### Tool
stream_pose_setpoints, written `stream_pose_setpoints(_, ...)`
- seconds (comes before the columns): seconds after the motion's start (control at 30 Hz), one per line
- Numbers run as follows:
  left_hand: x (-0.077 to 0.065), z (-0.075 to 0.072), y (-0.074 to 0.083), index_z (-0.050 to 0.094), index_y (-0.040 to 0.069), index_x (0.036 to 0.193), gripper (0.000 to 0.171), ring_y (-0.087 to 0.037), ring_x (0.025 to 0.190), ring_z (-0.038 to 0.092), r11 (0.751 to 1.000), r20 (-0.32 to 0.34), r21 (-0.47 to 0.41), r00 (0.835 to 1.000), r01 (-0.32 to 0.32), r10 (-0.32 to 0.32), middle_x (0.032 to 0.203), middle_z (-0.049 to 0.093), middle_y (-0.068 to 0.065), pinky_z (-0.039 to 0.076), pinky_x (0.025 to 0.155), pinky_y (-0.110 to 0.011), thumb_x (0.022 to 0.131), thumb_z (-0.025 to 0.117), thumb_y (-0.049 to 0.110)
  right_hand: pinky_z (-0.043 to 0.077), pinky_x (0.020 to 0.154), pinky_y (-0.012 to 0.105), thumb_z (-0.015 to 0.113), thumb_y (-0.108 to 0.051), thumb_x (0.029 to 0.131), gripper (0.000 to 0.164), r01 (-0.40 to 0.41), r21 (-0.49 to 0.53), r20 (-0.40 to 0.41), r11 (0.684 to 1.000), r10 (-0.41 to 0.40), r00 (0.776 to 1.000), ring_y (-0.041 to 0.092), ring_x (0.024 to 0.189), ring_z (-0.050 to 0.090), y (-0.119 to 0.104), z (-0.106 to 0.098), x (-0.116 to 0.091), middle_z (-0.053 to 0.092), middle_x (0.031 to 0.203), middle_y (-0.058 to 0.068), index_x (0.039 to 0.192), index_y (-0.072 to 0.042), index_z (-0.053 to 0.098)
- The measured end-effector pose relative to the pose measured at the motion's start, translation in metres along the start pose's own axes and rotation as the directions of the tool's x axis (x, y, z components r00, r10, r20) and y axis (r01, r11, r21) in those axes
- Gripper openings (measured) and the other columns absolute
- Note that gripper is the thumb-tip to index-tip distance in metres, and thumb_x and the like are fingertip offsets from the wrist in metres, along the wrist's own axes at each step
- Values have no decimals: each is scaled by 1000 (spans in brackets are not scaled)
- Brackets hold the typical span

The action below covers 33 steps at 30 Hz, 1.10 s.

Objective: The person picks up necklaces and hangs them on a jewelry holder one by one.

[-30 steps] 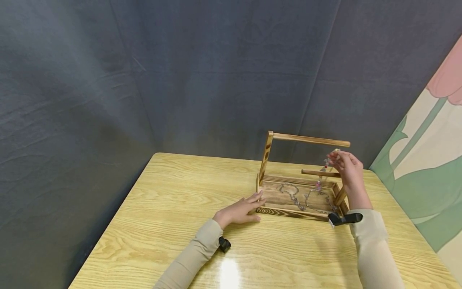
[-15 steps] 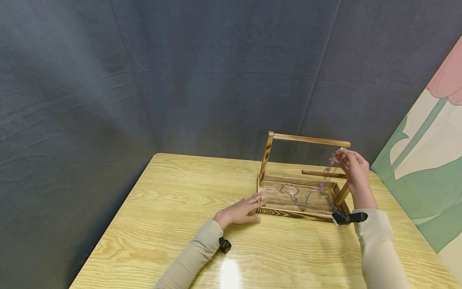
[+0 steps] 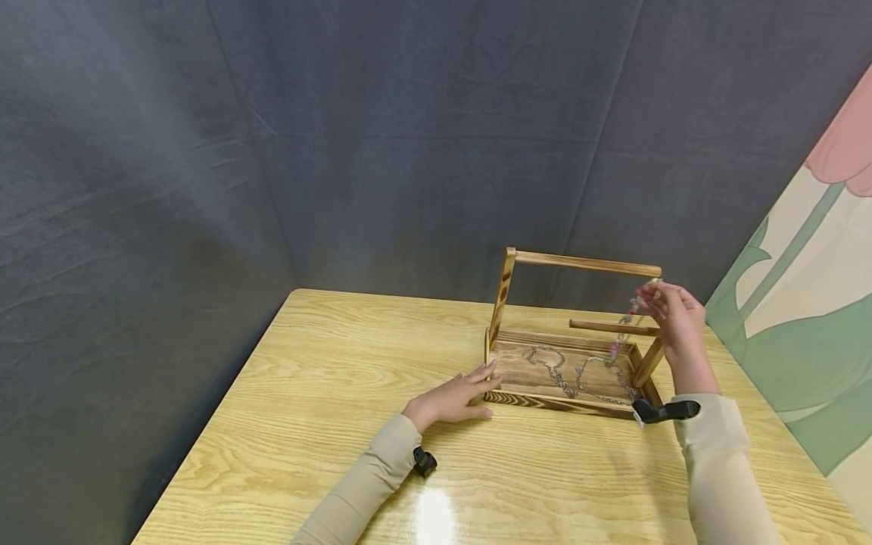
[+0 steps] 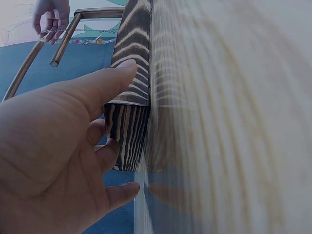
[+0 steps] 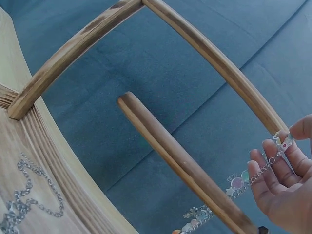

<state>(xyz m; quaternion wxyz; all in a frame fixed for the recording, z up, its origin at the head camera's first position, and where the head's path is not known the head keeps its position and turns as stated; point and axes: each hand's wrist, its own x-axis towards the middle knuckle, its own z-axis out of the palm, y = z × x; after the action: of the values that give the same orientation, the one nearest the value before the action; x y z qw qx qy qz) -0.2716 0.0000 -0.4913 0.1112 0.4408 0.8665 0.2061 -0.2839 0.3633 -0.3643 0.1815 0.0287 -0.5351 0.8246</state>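
My right hand, thumb and fingertips together, pinches a silver chain with colourful charms close to the right end of the upper wooden bar. Below my fingers the charm chain hangs down across the lower bar; whether it touches that bar, I cannot tell. Both bars belong to a brown wooden stand with a shallow tray. At the tray's front left corner my left hand rests, its thumb on the front wall and its fingers at the left end.
Inside the tray lie silver chains. The stand sits on a light wood table, with a dark curtain behind. On the right is a wall with a painted flower.
My right hand has moved slightly to the right with the charm chain, towards the upper bar's end. The left hand and the stand stay where they were.
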Motion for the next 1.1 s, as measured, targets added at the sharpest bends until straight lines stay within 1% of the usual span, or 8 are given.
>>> stream_pose_setpoints(0.33,0,0,-1,17,16,150,66,-19,144,2,1000,1,-7,1000,5,-5,157,-3,-4,16,113,-53,96,48,38,55,69,21,53,-7,93,15,20,25,-26,999,-19,999,13,77,68,-3,-3,1,71,80,4,86,0,65)
stream_pose_setpoints(0.5,0,1,-1,17,16,150,66,-20,144,2,1000,0,-6,1000,6,-6,157,-3,-4,16,113,-53,95,48,38,55,67,20,56,-10,93,14,14,-4,-49,1000,-14,999,12,77,68,-6,-5,3,70,80,3,85,-2,64)
stream_pose_setpoints(0.6,0,1,-1,17,16,150,67,-19,144,2,1000,2,-4,1000,7,-7,157,-3,-3,16,113,-53,95,48,39,55,65,20,55,-10,93,15,3,8,-52,1000,-2,999,13,76,68,-8,-6,4,70,79,4,86,-1,64)
stream_pose_setpoints(0.7,0,0,0,17,17,150,67,-19,144,2,1000,7,-7,1000,9,-9,157,-4,-3,16,113,-53,95,47,39,55,66,20,55,-10,93,16,-5,4,-64,1000,6,998,12,75,69,-10,-6,5,70,78,3,85,-2,65)
stream_pose_setpoints(0.87,-1,-1,1,16,16,150,68,-19,144,1,1000,14,-18,1000,7,-7,157,-6,-2,15,113,-53,95,48,38,55,66,20,56,-11,93,15,3,-31,-93,1000,-6,996,12,73,67,-13,-3,6,68,76,2,83,-3,65)
stream_pose_setpoints(1.03,0,-1,1,16,16,150,68,-20,144,2,1000,13,-12,1000,2,-2,157,-5,-3,15,113,-53,95,48,38,54,63,19,57,-12,92,14,6,-47,-105,999,-11,994,10,71,65,-16,-2,7,67,75,1,84,-3,65)
stream_pose_setpoints(1.1,0,0,0,16,16,150,67,-20,144,2,1000,9,-8,1000,2,-2,157,-4,-4,16,113,-53,95,48,38,54,62,19,57,-11,92,14,0,-37,-104,999,-4,995,10,69,64,-17,-3,7,67,76,1,84,-3,65)
